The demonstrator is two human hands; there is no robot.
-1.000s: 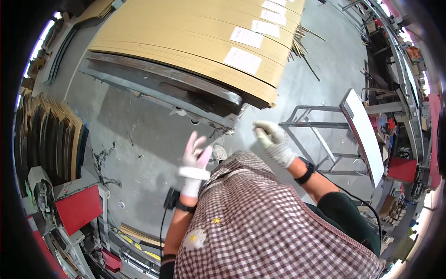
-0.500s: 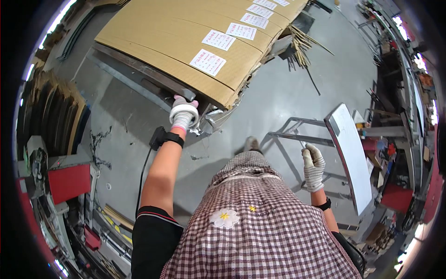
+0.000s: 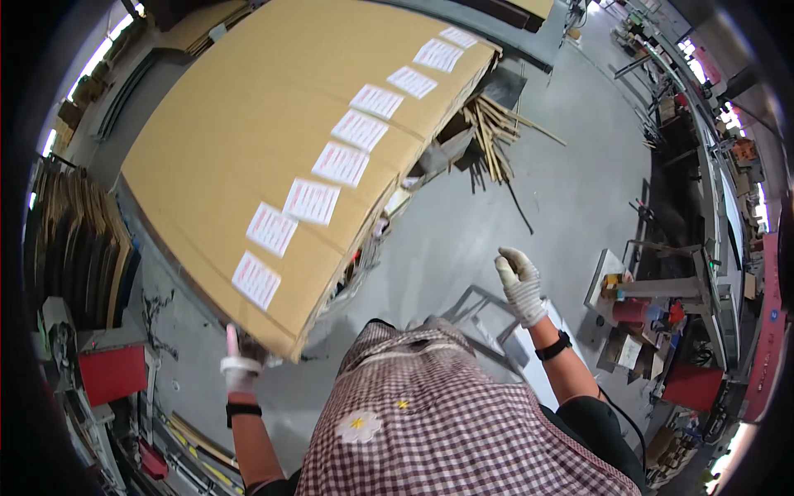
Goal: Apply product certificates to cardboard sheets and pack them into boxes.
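Note:
My left hand (image 3: 241, 376), in a striped white glove with pink fingertips, is at the near corner of a large stack of brown cardboard sheets (image 3: 198, 149). A white ring like a tape roll (image 3: 241, 364) encircles this hand. One finger points up beside the sheet edge; the others are blurred and partly hidden by the corner, so their grip is unclear. My right hand (image 3: 521, 288), also in a striped glove, hovers over the floor on the right. Its fingers are loosely bent and apart, with nothing in them. White labels (image 3: 312, 201) line the sheets' right side.
Below my right hand is a grey metal frame (image 3: 488, 318) with a white panel (image 3: 542, 372). Thin strips (image 3: 492, 136) jut out past the stack's right side. Upright boards (image 3: 83, 240) and a red box (image 3: 113, 374) stand at left; a cluttered bench (image 3: 662, 287) is at right.
My left hand has shifted down and left in the view, still by the stack's near corner. My right hand has risen and moved left. More of the stack's top shows.

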